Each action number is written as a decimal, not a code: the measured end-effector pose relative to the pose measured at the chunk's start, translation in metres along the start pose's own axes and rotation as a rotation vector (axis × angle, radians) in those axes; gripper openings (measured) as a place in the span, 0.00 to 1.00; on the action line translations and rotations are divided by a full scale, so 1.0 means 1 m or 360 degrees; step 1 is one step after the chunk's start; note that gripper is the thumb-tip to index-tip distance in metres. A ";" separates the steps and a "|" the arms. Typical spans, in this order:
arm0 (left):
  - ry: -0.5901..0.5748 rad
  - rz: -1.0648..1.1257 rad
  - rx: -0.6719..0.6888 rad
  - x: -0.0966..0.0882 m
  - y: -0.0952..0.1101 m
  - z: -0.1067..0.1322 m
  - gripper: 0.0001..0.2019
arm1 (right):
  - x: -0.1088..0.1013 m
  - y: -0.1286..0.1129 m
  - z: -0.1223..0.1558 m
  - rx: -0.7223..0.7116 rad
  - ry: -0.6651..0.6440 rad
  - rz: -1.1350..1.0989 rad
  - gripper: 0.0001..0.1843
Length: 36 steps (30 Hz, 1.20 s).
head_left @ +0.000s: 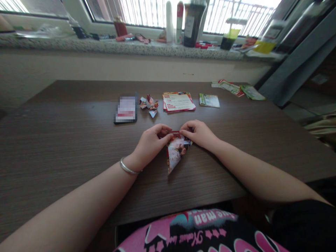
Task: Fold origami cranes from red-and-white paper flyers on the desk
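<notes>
This looks like a room in a home — a wood-grain table [78, 140] stands below a window [76, 15], with a railing [241, 17] outside. The speckled stone sill [152, 49] carries everyday clutter: a white bottle [169, 24], a dark container [193, 26], a pinkish tube [124, 37]. The grey fabric [307, 63] at the right — blurred, so only probably a curtain — hangs beside it.

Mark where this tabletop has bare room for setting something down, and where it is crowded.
Bare tabletop: a wide patch left of the dark-edged device and left forearm; another between right forearm and the far-right leaflets. Crowded: the row from device through folded paper to card stack, and the patterned sheet between left hand and right hand.
</notes>
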<state>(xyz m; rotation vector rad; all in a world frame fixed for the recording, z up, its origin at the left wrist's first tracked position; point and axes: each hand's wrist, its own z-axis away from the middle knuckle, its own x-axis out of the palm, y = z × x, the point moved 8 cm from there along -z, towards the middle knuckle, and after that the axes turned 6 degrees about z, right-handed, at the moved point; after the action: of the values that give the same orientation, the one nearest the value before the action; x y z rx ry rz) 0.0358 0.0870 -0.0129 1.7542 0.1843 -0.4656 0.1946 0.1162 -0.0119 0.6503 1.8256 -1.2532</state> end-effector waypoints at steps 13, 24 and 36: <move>0.0063 0.0099 0.0078 -0.001 0.005 0.004 0.08 | -0.010 -0.008 0.005 -0.0022 0.0053 -0.0182 0.05; 0.0045 -0.0117 0.0068 -0.002 0.006 0.002 0.08 | 0.000 0.001 0.003 0.0045 0.0018 -0.0185 0.06; -0.0060 -0.0692 0.0151 0.001 0.003 -0.008 0.08 | 0.015 0.001 -0.006 -0.0102 -0.0096 0.0047 0.06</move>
<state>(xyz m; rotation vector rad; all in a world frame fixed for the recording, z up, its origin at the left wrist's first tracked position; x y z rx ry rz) 0.0393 0.0944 -0.0095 1.7974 0.5301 -0.8315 0.1858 0.1218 -0.0239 0.5961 1.7927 -1.1776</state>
